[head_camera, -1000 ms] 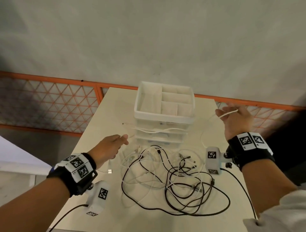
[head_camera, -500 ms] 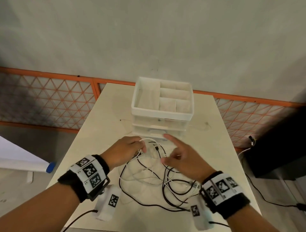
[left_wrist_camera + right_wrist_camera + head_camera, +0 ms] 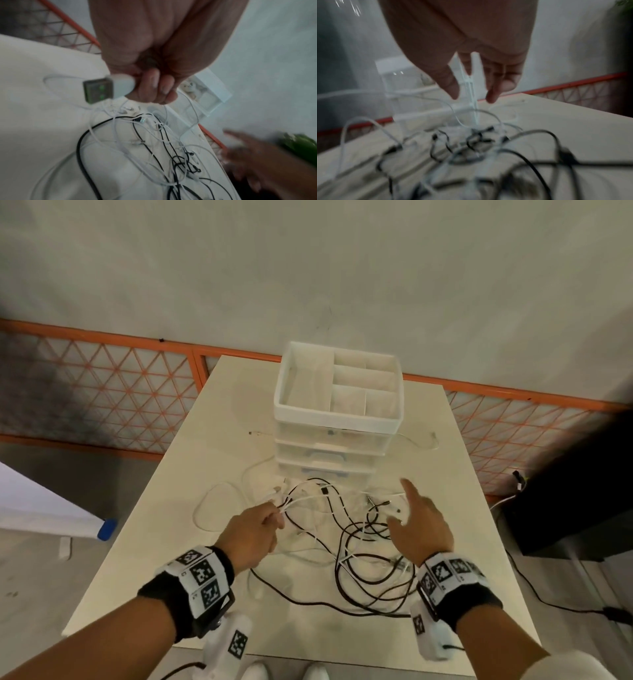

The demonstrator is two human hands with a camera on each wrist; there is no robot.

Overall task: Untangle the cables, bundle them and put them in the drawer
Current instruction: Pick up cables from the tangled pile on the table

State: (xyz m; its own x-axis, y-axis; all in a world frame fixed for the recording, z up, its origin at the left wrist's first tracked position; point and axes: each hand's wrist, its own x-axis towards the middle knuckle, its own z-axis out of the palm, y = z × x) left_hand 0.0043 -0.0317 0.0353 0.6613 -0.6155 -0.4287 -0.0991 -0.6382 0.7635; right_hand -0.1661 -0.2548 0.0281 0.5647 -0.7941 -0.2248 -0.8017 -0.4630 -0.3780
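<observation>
A tangle of black and white cables (image 3: pixel 346 539) lies on the white table (image 3: pixel 144 546) in front of a white drawer unit (image 3: pixel 337 419). My left hand (image 3: pixel 255 529) grips a white cable by its USB plug (image 3: pixel 106 88), with the plug sticking out past my curled fingers. My right hand (image 3: pixel 416 525) hovers open over the right side of the tangle, index finger stretched toward the drawers. In the right wrist view its fingers (image 3: pixel 494 83) hang spread above the blurred cables (image 3: pixel 471 142) and hold nothing. The drawers look closed.
One loose white cable (image 3: pixel 421 440) lies to the right of the drawer unit, and a small plug (image 3: pixel 255 433) to its left. An orange mesh fence (image 3: pixel 102 392) runs behind the table. A dark box (image 3: pixel 579 494) stands on the floor at the right.
My right hand let go of the white cable it held up at the right, swung down over the tangle, then shifted right. My left hand drew back a little, holding its cable.
</observation>
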